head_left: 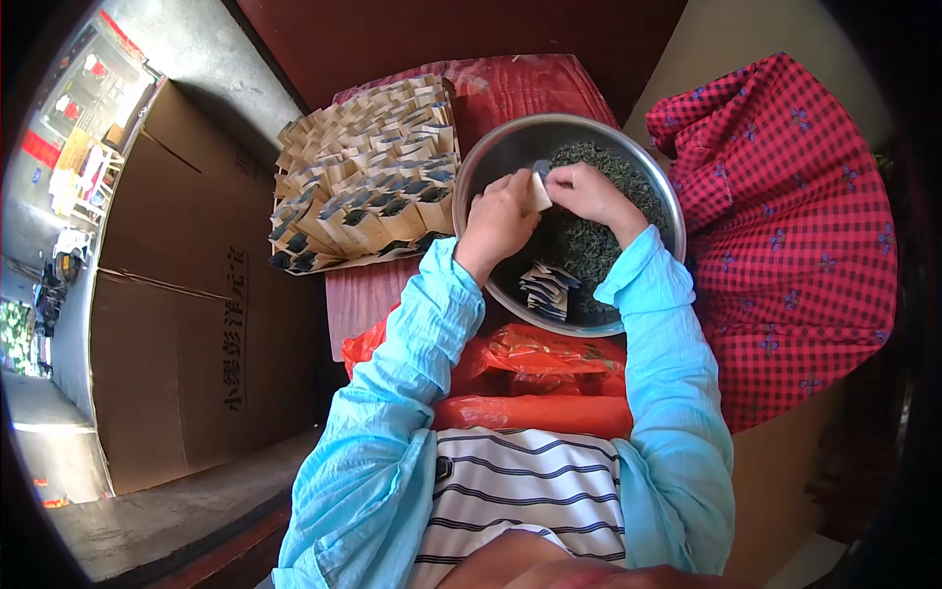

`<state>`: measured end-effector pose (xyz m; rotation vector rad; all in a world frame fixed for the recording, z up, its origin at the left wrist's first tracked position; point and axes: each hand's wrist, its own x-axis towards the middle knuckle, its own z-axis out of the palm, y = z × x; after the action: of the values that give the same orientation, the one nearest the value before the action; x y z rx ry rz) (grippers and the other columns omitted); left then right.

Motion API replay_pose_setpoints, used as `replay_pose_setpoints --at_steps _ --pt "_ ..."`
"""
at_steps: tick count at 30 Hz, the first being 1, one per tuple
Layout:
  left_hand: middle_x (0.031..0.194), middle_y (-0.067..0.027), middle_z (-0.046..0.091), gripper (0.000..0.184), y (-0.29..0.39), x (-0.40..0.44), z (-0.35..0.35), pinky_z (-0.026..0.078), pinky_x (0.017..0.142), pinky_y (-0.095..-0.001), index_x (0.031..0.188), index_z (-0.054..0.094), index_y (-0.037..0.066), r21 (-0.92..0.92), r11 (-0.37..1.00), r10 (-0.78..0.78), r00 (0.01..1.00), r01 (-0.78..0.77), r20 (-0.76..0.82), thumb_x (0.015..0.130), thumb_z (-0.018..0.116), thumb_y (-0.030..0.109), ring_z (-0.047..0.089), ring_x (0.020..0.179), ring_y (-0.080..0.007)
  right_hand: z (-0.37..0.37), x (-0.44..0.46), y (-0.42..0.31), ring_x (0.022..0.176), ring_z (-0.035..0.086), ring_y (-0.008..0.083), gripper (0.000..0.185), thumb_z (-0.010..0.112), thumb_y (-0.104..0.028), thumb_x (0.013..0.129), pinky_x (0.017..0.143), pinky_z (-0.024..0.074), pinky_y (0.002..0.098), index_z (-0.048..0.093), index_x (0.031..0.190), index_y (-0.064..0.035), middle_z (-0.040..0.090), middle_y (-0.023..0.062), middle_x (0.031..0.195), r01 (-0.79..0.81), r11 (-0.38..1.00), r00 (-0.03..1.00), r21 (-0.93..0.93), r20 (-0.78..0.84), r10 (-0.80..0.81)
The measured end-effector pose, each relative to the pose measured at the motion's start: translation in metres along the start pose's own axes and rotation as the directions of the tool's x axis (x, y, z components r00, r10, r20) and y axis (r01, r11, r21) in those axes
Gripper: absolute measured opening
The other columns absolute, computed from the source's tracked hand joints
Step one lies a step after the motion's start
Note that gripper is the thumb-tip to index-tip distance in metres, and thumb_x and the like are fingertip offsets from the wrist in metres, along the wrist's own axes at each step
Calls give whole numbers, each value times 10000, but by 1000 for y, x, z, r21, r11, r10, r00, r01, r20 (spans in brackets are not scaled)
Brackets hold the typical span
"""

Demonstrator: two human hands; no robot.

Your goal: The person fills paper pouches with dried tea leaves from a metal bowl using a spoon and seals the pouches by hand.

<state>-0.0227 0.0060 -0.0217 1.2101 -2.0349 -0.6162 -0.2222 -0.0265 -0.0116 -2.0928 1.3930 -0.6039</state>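
Far left: one large cardboard box (177,294), closed side toward the view. To its right, on a red tabletop (530,88): one shallow tray (365,259), crowded with upright paper packets (363,167), many with dark contents at the mouth. Count: several dozen at least, too tightly set for an exact figure.

Centre: one metal bowl (481,162), with loose dark-green leaf (589,250) mainly at centre and right. Over the bowl, left hand (498,218) — fingers curled nearly closed around one small pale packet (537,193), between the two hands. Right hand (589,193): fingertips drawn together at the same packet's right side; impossible to tell whether gripping it. Near side of the bowl: one small fanned stack of flat paper sleeves (548,291), perhaps about eight, edges blurred together. Nearer still, below the bowl: red plastic wrapping (535,412).

Right of the bowl: one red-and-black checked cloth (785,236), loosely draped.

Extent of work, as judged from the contents: well advanced in the tray, with most of its area occupied; one packet in hand, the stack of sleeves unused to all appearance — and ample loose leaf in the bowl.
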Motion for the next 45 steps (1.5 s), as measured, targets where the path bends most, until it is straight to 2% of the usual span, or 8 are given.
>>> replay_pose_setpoints --at_steps 15,25,32,34,38,41,43,45 --pt "1016 -166 659 399 10 -2 -1 509 826 -447 1092 608 56 195 976 96 995 -97 14 732 748 155 638 974 -343 -1 3 2 610 593 96 181 601 -165 898 555 471 246 646 776 -40 625 4 689 -324 886 932 331 271 240" --pt "1091 -213 656 535 7 2 -5 515 859 -436 1231 568 20 -10 1000 7 995 -8 -95 749 764 145 635 1019 -383 -5 4 7 646 584 117 273 526 -205 975 605 489 259 685 1000 15 643 46 770 -215 883 969 417 -20 246" --pt "1063 -237 667 546 9 3 -8 523 843 -425 1261 561 7 -19 1000 -24 976 20 -217 782 764 173 654 995 -384 -2 1 1 700 586 106 269 574 -72 903 611 481 262 646 1151 4 646 35 811 -230 915 973 331 95 210" --pt "1067 -222 659 518 13 2 -10 516 846 -442 1234 559 20 -48 998 -58 979 49 -197 777 754 165 641 1000 -387 3 4 5 728 586 93 301 601 -48 889 618 474 253 639 1185 -13 652 24 833 -18 934 999 358 52 0" --pt "1053 -208 655 495 14 2 -11 511 839 -456 1211 558 34 -50 995 -96 976 88 -194 772 746 166 632 989 -390 -2 1 -9 732 575 80 281 614 -68 894 642 476 241 657 1165 -10 652 11 856 -137 836 990 531 62 123" --pt "1047 -206 655 506 11 3 -10 512 833 -454 1218 558 36 -58 996 -84 971 73 -224 770 747 174 634 978 -390 1 1 -5 759 657 183 266 592 -153 924 690 518 320 669 1156 -50 697 69 867 -205 870 977 447 46 207" --pt "1049 -205 656 507 9 4 -8 512 833 -453 1221 559 37 -44 998 -63 966 53 -251 771 746 175 635 977 -388 7 -2 3 872 681 342 269 539 -230 944 757 529 431 676 1137 -103 709 151 915 -109 979 970 -171 -233 68" --pt "1050 -204 656 508 10 3 -8 513 833 -453 1224 559 38 -29 999 -34 960 27 -279 771 745 175 635 976 -387 14 0 6 923 653 377 272 522 -250 946 783 519 461 680 1128 -122 695 168 939 -91 980 967 -179 -252 44"
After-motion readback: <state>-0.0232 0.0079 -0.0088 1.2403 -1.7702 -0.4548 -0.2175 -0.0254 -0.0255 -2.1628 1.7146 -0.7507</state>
